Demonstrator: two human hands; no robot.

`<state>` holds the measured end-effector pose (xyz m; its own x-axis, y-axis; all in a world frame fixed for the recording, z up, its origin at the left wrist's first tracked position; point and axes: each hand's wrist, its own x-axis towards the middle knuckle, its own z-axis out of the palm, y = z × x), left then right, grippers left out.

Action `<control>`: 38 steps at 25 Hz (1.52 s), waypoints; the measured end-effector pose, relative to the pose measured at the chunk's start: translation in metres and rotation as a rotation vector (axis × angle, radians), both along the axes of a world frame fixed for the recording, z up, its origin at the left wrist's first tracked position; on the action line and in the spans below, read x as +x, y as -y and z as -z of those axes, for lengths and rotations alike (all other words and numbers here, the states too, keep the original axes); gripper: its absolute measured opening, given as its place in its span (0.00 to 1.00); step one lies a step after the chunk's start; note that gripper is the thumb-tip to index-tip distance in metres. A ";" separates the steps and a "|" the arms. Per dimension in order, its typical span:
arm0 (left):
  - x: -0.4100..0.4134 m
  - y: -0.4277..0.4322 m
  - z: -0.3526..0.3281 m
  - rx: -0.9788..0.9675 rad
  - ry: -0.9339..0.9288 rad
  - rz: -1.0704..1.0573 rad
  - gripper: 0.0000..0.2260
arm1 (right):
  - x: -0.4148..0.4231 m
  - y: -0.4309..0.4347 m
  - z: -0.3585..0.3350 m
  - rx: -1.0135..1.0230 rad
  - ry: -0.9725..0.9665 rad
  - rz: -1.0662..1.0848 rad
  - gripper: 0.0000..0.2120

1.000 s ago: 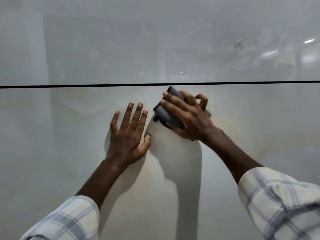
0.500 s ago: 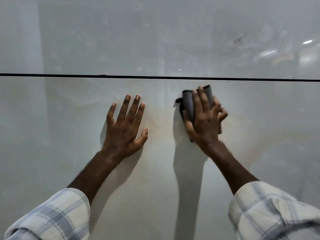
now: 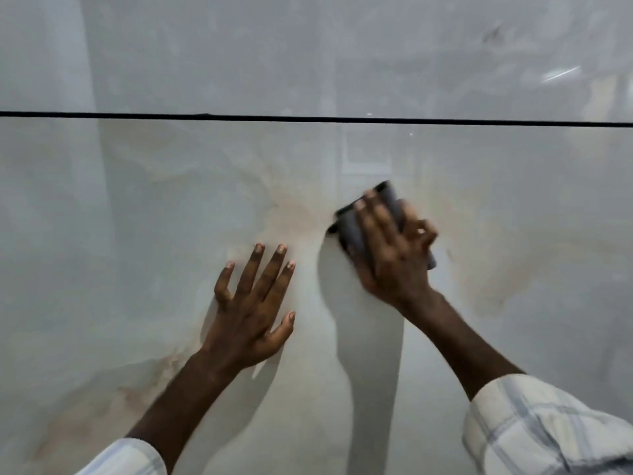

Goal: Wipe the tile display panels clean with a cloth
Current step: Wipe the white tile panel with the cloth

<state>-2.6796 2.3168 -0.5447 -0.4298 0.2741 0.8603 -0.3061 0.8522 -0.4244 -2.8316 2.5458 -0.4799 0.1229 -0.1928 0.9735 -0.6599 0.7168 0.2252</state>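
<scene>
A glossy marble-look lower tile panel (image 3: pixel 137 207) fills most of the view, pale grey with beige veining. My right hand (image 3: pixel 394 255) presses a folded dark grey cloth (image 3: pixel 352 231) flat against it, right of centre; the hand is motion-blurred. My left hand (image 3: pixel 253 310) lies flat on the same panel with fingers spread, just left and below the cloth, holding nothing. An upper tile panel (image 3: pixel 308 53) sits above.
A thin black joint line (image 3: pixel 102 115) runs across between the two panels. Reflections of lights (image 3: pixel 561 74) show at the upper right of the top panel. Checked shirt sleeves (image 3: pixel 548 426) enter from the bottom corners.
My right hand with the cloth has moved down the panel, away from the black joint line. My left hand has stayed flat, sitting lower in view as the camera shifted.
</scene>
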 end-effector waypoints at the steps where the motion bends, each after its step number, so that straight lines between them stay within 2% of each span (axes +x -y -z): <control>1: -0.001 -0.003 0.001 0.009 -0.010 0.001 0.34 | 0.001 -0.002 0.006 0.232 -0.142 -0.027 0.28; 2: -0.002 -0.007 0.002 0.017 -0.013 0.013 0.33 | -0.005 -0.015 -0.001 0.397 -0.259 -0.030 0.27; 3: -0.004 -0.010 0.003 0.024 -0.009 0.028 0.33 | -0.011 -0.032 -0.012 0.434 -0.305 -0.022 0.26; 4: -0.005 -0.011 0.004 0.030 -0.004 0.038 0.34 | -0.018 -0.044 -0.021 0.345 -0.247 0.004 0.27; 6: -0.008 -0.013 0.008 0.043 -0.008 0.036 0.36 | -0.023 -0.050 -0.018 -0.084 0.084 0.030 0.30; 7: -0.010 -0.013 0.010 0.046 -0.013 0.030 0.36 | -0.021 -0.042 -0.003 -0.238 0.193 0.046 0.31; 8: -0.011 -0.013 0.012 0.050 -0.016 0.022 0.36 | -0.017 -0.027 0.019 -0.250 0.199 0.057 0.31; 9: -0.012 -0.014 0.014 0.049 -0.020 0.012 0.37 | -0.012 -0.016 0.042 -0.086 0.091 0.044 0.30; 11: -0.014 -0.014 0.016 0.040 -0.023 0.005 0.37 | -0.010 -0.021 0.059 0.419 -0.169 -0.058 0.27; 12: -0.015 -0.013 0.016 0.037 -0.017 0.015 0.38 | -0.014 -0.033 0.049 0.516 -0.241 -0.083 0.26; 13: -0.015 -0.012 0.016 0.035 -0.015 0.031 0.38 | -0.018 -0.041 0.039 0.461 -0.226 -0.075 0.26; 16: -0.017 -0.011 0.017 0.039 -0.033 0.052 0.39 | -0.015 -0.039 0.026 -0.188 0.202 -0.084 0.28; 17: -0.017 -0.010 0.018 0.038 -0.038 0.055 0.39 | -0.008 -0.027 0.038 -0.278 0.262 -0.098 0.28; 18: -0.019 -0.009 0.019 0.032 -0.042 0.057 0.39 | -0.002 -0.014 0.056 -0.216 0.206 -0.092 0.26; 20: -0.020 -0.009 0.019 0.027 -0.042 0.056 0.39 | 0.003 -0.008 0.081 0.213 -0.054 -0.117 0.22; 21: -0.020 -0.009 0.019 0.033 -0.038 0.056 0.39 | -0.002 -0.017 0.075 0.344 -0.143 -0.138 0.21; 22: -0.020 -0.009 0.019 0.036 -0.036 0.057 0.39 | -0.006 -0.027 0.063 0.337 -0.153 -0.140 0.21; 23: -0.020 -0.008 0.019 0.037 -0.041 0.059 0.39 | -0.011 -0.032 0.051 0.214 -0.071 -0.126 0.23; 25: -0.020 -0.009 0.021 0.038 -0.046 0.073 0.39 | -0.011 -0.033 0.035 -0.181 0.237 -0.116 0.28; 26: -0.021 -0.009 0.020 0.035 -0.048 0.081 0.39 | -0.005 -0.026 0.042 -0.300 0.301 -0.086 0.31; 27: -0.021 -0.008 0.020 0.030 -0.050 0.081 0.39 | 0.000 -0.014 0.058 -0.302 0.287 -0.067 0.31; 28: -0.022 -0.007 0.020 0.025 -0.051 0.073 0.38 | 0.006 -0.003 0.080 -0.173 0.209 -0.069 0.29; 30: -0.022 -0.007 0.021 0.019 -0.053 0.051 0.38 | 0.010 -0.002 0.106 0.220 -0.010 -0.133 0.25; 31: -0.022 -0.008 0.021 0.024 -0.050 0.050 0.38 | 0.003 -0.013 0.100 0.309 -0.092 -0.150 0.23; 32: -0.021 -0.009 0.020 0.034 -0.042 0.059 0.38 | -0.003 -0.024 0.090 0.285 -0.105 -0.145 0.23; 33: -0.020 -0.010 0.018 0.041 -0.037 0.071 0.38 | -0.010 -0.033 0.078 0.154 -0.032 -0.136 0.23; 35: -0.018 -0.012 0.018 0.044 -0.017 0.093 0.37 | -0.012 -0.042 0.065 -0.237 0.267 -0.117 0.27; 36: -0.017 -0.012 0.022 0.040 0.007 0.109 0.37 | -0.007 -0.037 0.074 -0.355 0.339 -0.097 0.28; 37: -0.014 -0.014 0.029 0.035 0.031 0.123 0.37 | -0.002 -0.026 0.095 -0.340 0.315 -0.079 0.28; 38: -0.012 -0.017 0.040 0.030 0.045 0.125 0.37 | 0.004 -0.015 0.122 -0.153 0.210 -0.091 0.26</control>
